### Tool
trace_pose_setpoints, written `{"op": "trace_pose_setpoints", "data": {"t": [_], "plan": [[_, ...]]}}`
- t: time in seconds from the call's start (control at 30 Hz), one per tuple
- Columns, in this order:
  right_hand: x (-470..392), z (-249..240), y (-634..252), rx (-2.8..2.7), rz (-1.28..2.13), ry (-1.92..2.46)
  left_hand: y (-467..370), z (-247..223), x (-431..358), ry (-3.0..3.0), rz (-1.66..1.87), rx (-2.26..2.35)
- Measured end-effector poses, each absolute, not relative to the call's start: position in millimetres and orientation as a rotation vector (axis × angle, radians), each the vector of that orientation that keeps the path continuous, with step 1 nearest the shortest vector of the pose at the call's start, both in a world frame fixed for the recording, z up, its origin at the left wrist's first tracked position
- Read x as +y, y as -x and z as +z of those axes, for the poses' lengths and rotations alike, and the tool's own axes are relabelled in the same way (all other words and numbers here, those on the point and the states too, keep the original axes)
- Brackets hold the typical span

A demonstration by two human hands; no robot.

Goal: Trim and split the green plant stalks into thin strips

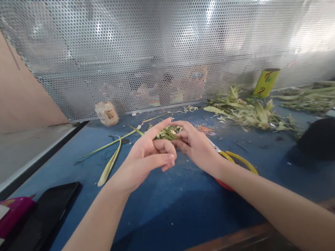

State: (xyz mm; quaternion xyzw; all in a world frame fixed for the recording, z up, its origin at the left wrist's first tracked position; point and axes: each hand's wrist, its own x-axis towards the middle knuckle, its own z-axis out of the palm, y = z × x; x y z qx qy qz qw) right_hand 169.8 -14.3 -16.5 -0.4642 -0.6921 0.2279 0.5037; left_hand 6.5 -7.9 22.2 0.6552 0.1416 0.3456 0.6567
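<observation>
Cupping both hands around the small heap of chopped leaf scraps [170,133] at mid-table [153,211], I have the left hand [146,154] loosely curled on the near left and the right hand's [200,148] fingertips drawn together at the right edge; cannot tell whether either grips a piece. Scissors [215,147] lie partly under my right forearm, a pale leaf strip [111,166] to the left. Judged handling: scraps very light, loose, easily scattered, best gathered from both sides; longer green bits limp, likely to crease, best pinched near one end.
</observation>
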Motion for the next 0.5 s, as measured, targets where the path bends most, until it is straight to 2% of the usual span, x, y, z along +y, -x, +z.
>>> {"op": "trace_pose_setpoints", "data": {"t": [0.13, 0.27, 0.4, 0.5], "plan": [[-13.8, -14.5, -167.8, -1.519, 0.860, 1.061, -4.5, 26.1, -4.3, -1.471, 1.079, 0.352], [-14.6, -10.7, -165.6, -1.404, 1.106, 0.936, -8.2, 19.2, 5.2, -1.547, 1.450, 0.783], [-15.5, -7.8, -165.6, -1.341, 1.198, 0.849, -13.7, 13.2, 7.0, -1.590, 1.207, 0.878], [-17.1, -6.0, -166.3, -1.353, 1.211, 0.810, -15.9, 13.6, 4.6, -1.518, 1.152, 0.839]]}}
